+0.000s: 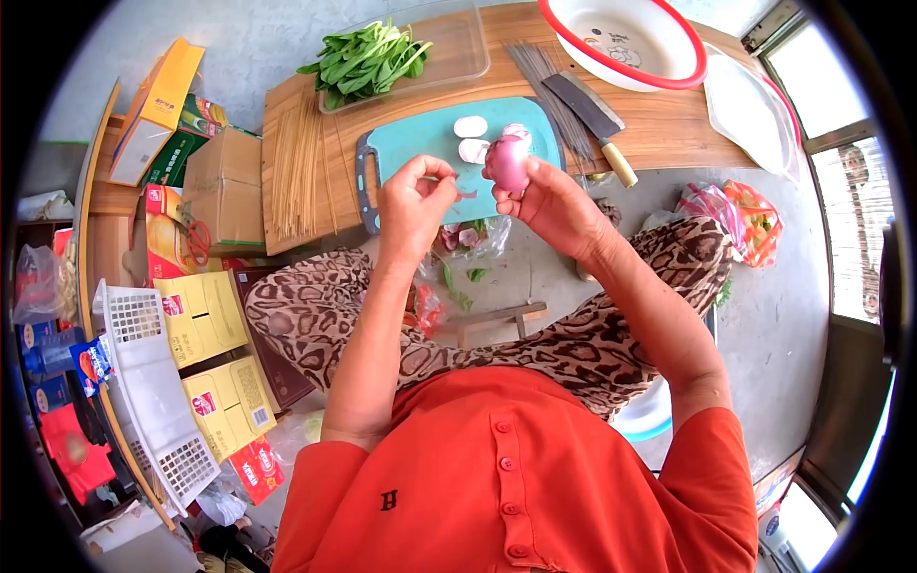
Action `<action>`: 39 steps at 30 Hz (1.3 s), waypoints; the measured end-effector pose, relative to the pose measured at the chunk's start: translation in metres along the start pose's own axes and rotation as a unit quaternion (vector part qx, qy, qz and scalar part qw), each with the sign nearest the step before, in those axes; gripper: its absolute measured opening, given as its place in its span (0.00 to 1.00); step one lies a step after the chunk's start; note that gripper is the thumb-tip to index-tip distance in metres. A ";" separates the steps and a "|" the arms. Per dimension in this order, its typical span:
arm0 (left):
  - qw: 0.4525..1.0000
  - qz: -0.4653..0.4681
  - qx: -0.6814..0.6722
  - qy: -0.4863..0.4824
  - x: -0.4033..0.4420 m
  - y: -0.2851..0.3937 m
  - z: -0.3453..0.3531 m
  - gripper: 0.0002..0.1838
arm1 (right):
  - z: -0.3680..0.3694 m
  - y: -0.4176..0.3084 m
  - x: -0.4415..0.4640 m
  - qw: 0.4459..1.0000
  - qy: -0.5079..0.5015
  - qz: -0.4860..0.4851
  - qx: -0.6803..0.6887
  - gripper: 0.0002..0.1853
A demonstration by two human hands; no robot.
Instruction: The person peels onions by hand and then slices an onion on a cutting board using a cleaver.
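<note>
Our left hand (413, 212) pinches closed (on what, unclear); right hand (562, 208) grips onion (510, 167); we should peel over the board (420, 132).

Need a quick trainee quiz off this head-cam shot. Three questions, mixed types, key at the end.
1. Which hand holds the onion?
2. True or false: the knife lies beside the board, not on it.
3. What colour is the rim of the basin?
A) Blue
B) Red
C) Green

Key:
1. The right hand; the left hand is apart from it.
2. True.
3. B.
</note>
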State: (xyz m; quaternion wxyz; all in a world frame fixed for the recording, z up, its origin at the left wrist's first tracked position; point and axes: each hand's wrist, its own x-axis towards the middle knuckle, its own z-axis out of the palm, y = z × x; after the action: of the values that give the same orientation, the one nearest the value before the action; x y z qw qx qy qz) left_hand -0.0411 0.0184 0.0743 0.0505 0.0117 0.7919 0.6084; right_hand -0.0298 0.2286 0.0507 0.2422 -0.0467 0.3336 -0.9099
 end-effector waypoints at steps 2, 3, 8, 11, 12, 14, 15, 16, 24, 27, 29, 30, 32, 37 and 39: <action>0.999 0.029 0.025 -0.001 -0.006 -0.007 0.001 0.04 | 0.001 -0.002 0.000 0.995 0.009 0.025 0.101 0.23; 0.997 0.057 0.051 -0.001 -0.009 -0.006 0.001 0.05 | 0.001 -0.004 0.001 0.993 0.011 0.033 0.116 0.24; 0.964 0.142 0.221 0.030 -0.013 -0.004 -0.001 0.06 | -0.001 -0.001 0.003 0.989 0.024 0.040 0.142 0.25; 0.955 0.188 0.220 0.062 -0.010 -0.001 0.002 0.05 | -0.001 0.000 0.003 0.986 0.018 0.051 0.155 0.25; 0.956 0.199 0.202 0.074 -0.009 0.003 0.003 0.05 | 0.000 0.000 0.002 0.986 0.016 0.058 0.157 0.25; 0.971 0.162 0.166 0.056 -0.012 0.013 0.006 0.08 | -0.001 0.002 0.002 0.988 0.013 0.055 0.146 0.25; 0.983 0.125 0.129 0.038 -0.013 0.020 0.008 0.11 | -0.001 0.003 0.002 0.989 0.010 0.053 0.135 0.24; 0.983 0.124 0.130 0.038 -0.015 0.026 0.010 0.11 | -0.002 0.005 0.002 0.989 0.010 0.053 0.135 0.24; 0.964 0.233 0.109 0.067 -0.012 0.039 0.028 0.16 | 0.002 0.008 -0.002 0.995 -0.004 0.049 0.082 0.21; 0.969 0.210 0.109 0.062 -0.014 0.043 0.027 0.12 | 0.002 0.009 -0.003 0.997 -0.012 0.040 0.059 0.21; 0.970 0.207 0.108 0.061 -0.014 0.042 0.026 0.10 | 0.004 0.009 -0.003 0.998 0.002 0.039 0.052 0.21; 0.949 0.267 0.150 0.076 -0.013 0.039 0.025 0.10 | 0.007 0.008 -0.003 0.998 0.008 0.041 0.053 0.20; 0.922 0.325 0.190 0.089 -0.013 0.038 0.027 0.09 | 0.007 0.008 -0.004 0.998 0.014 0.042 0.054 0.19; 0.866 0.403 0.284 0.082 -0.017 0.038 0.032 0.09 | -0.001 0.017 0.000 0.995 0.075 0.022 0.067 0.17; 0.855 0.412 0.303 0.084 -0.017 0.038 0.032 0.08 | 0.002 0.016 0.000 0.995 0.087 0.021 0.048 0.17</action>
State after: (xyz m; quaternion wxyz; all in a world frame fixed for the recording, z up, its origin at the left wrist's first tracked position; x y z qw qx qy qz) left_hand -0.0227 0.0577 0.1039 -0.2772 0.3005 0.8610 0.3025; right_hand -0.0226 0.2176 0.0420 0.2335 0.0516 0.3099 -0.9202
